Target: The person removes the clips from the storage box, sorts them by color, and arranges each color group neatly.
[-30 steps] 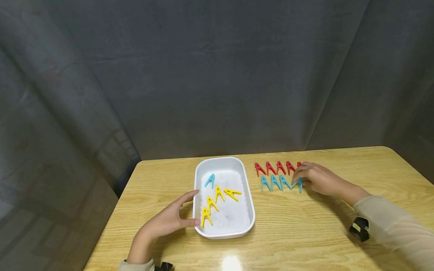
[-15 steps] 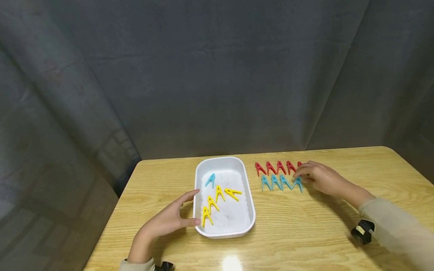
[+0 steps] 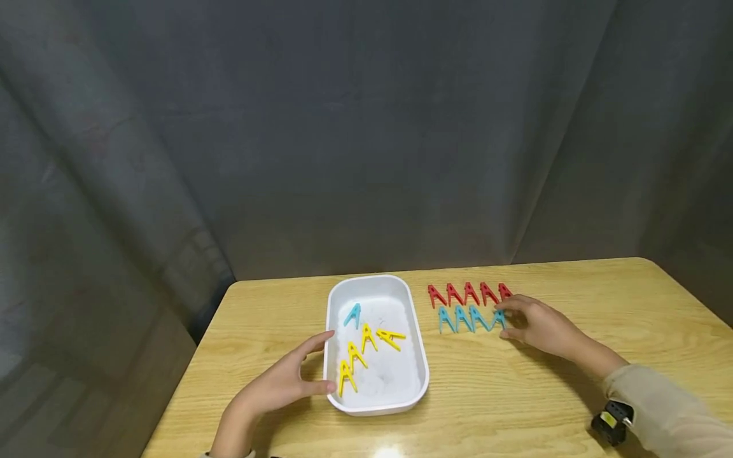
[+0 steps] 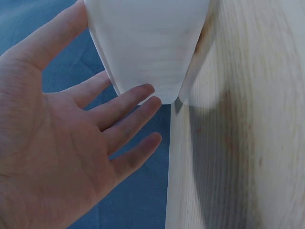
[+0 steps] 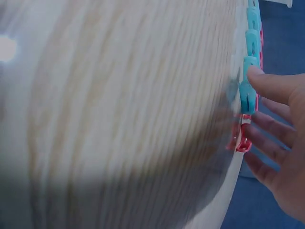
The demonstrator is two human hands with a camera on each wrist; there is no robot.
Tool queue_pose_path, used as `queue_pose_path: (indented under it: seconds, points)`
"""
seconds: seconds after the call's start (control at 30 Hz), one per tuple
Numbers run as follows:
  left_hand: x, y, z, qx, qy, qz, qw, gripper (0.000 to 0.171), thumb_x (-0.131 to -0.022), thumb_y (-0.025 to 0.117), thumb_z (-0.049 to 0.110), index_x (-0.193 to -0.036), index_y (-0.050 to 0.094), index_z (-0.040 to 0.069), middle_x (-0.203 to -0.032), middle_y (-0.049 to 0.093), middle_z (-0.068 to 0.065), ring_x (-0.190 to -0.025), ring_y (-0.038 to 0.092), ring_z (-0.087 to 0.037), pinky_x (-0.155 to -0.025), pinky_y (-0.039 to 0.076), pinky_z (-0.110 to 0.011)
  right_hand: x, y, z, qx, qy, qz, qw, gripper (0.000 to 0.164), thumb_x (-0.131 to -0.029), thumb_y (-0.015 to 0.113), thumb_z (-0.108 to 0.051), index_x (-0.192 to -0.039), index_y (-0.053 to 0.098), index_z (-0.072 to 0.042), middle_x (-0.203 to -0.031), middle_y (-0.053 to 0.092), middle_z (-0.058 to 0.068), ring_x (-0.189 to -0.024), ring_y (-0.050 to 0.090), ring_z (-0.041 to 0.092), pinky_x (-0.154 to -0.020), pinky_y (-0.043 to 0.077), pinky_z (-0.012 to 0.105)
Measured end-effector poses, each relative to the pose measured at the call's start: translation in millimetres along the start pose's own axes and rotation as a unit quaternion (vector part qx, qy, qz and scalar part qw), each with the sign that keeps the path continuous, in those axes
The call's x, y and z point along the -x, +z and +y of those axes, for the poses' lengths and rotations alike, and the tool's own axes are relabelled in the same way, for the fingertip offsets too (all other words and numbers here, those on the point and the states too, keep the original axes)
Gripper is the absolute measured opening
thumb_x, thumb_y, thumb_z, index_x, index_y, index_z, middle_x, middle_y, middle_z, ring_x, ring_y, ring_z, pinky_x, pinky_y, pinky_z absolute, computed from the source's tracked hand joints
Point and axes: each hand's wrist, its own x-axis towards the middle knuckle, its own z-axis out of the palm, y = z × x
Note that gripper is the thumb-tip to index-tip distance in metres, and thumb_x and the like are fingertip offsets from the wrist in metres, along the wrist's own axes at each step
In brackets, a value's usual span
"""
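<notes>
My left hand (image 3: 275, 385) rests at the left side of a white tray (image 3: 392, 381), thumb and index fingertip at its rim. In the left wrist view its fingers are extended beside the tray wall (image 4: 147, 52). Inside the tray lie one blue clothespin (image 3: 355, 312) and several yellow clothespins (image 3: 366, 332). My right hand (image 3: 541, 331) is at the right end of a row of blue clothespins, thumb and fingers apart around the last blue clothespin (image 3: 501, 315). The right wrist view has its thumb (image 5: 267, 83) close beside that row.
Behind the blue row stands a row of red clothespins (image 3: 468, 287). Both rows are on the wooden table (image 3: 487, 394), right of the tray. A dark curtain (image 3: 366, 140) hangs behind the table's far edge.
My right hand has let go of the last blue clothespin, its thumb and fingers spreading apart. The last red clothespin shows more fully. My left hand stays at the tray.
</notes>
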Motion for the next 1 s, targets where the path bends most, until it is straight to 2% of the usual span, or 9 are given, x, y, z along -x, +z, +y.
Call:
queue_pose_path:
  seconds: [0.17,0.27,0.4,0.63,0.87,1.0]
  points:
    - [1.3,-0.2,0.2,0.001,-0.005,0.002,1.0000,0.084,-0.083,0.082,0.029,-0.153,0.037,0.015,-0.151,0.040,-0.017,-0.140,0.032,-0.040,-0.109,0.027,-0.065,-0.4,2.0,2.5,0.010,-0.030,-0.006,0.999,0.043,-0.081,0.081,-0.008,-0.120,0.066,0.000,-0.121,0.062,0.020,-0.105,0.062,0.038,-0.083,0.055,0.049]
    - [1.6,0.4,0.5,0.003,-0.006,0.002,1.0000,0.084,-0.083,0.082,0.029,-0.153,0.037,0.016,-0.151,0.040,-0.016,-0.140,0.033,-0.040,-0.109,0.027,-0.065,-0.9,2.1,4.2,0.025,-0.046,-0.013,0.999,0.039,-0.081,0.080,-0.005,-0.119,0.068,-0.002,-0.123,0.062,0.020,-0.112,0.059,0.042,-0.087,0.053,0.052]
    - [1.7,1.4,0.7,0.002,-0.005,0.003,1.0000,0.084,-0.083,0.082,0.029,-0.152,0.038,0.016,-0.150,0.041,-0.017,-0.139,0.033,-0.040,-0.108,0.028,-0.064,-2.1,0.8,4.6,0.041,-0.054,-0.018,0.998,0.038,-0.081,0.079,-0.002,-0.118,0.069,-0.004,-0.125,0.060,0.019,-0.115,0.056,0.043,-0.088,0.052,0.053]
    - [2.2,0.8,1.4,0.000,-0.005,0.004,1.0000,0.084,-0.083,0.082,0.028,-0.152,0.037,0.015,-0.149,0.041,-0.019,-0.139,0.034,-0.041,-0.108,0.028,-0.064,-5.4,1.2,3.8,0.038,-0.057,-0.023,0.997,0.038,-0.082,0.077,-0.001,-0.120,0.068,-0.002,-0.130,0.058,0.023,-0.118,0.053,0.047,-0.089,0.051,0.054]
    - [0.7,0.4,0.4,-0.007,-0.006,0.006,0.9999,0.084,-0.082,0.082,0.030,-0.152,0.038,0.016,-0.149,0.041,-0.018,-0.139,0.034,-0.040,-0.108,0.029,-0.064,-7.2,-1.6,-1.5,0.034,-0.067,-0.005,0.997,0.039,-0.081,0.079,-0.002,-0.119,0.068,-0.002,-0.127,0.059,0.022,-0.118,0.054,0.046,-0.090,0.050,0.056]
    - [-0.4,0.3,-0.1,-0.004,-0.010,0.008,0.9999,0.084,-0.081,0.083,0.031,-0.152,0.039,0.018,-0.149,0.042,-0.018,-0.139,0.034,-0.041,-0.108,0.028,-0.065,-9.1,-5.1,-11.4,0.019,-0.069,0.010,0.997,0.040,-0.082,0.078,0.000,-0.120,0.067,-0.002,-0.126,0.061,0.020,-0.123,0.048,0.050,-0.093,0.047,0.060]
